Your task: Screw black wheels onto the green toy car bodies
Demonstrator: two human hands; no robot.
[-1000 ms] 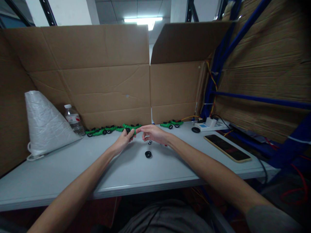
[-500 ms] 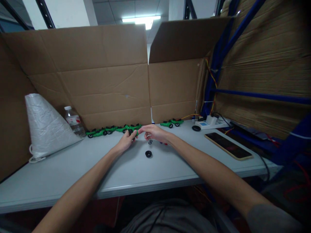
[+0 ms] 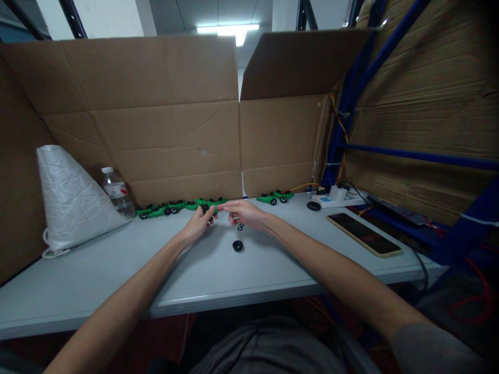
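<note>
My left hand [image 3: 198,224] is closed around a small green toy car [image 3: 215,209], mostly hidden by its thumb and fingers; a black wheel shows beside the thumb. From the right, my right hand [image 3: 245,214] reaches in. Its index finger is stretched out against the car's end, while the other fingers are bent below and appear to hold nothing. Just under that hand lie two small black rings [image 3: 240,227]. Closer to me, a black wheel [image 3: 237,246] lies on the white table [image 3: 187,280].
Several green toy cars [image 3: 156,211] line the back by the cardboard wall [image 3: 167,140], with more green cars [image 3: 275,197] further right. A water bottle [image 3: 117,192] and silvery bag [image 3: 74,208] stand left. At right are a black disc [image 3: 314,206], phone [image 3: 364,234] and power strip [image 3: 351,196].
Both hands have shifted slightly left with the green toy car. The right index finger is straighter against it, and red and blue bits near the right wrist no longer show.
</note>
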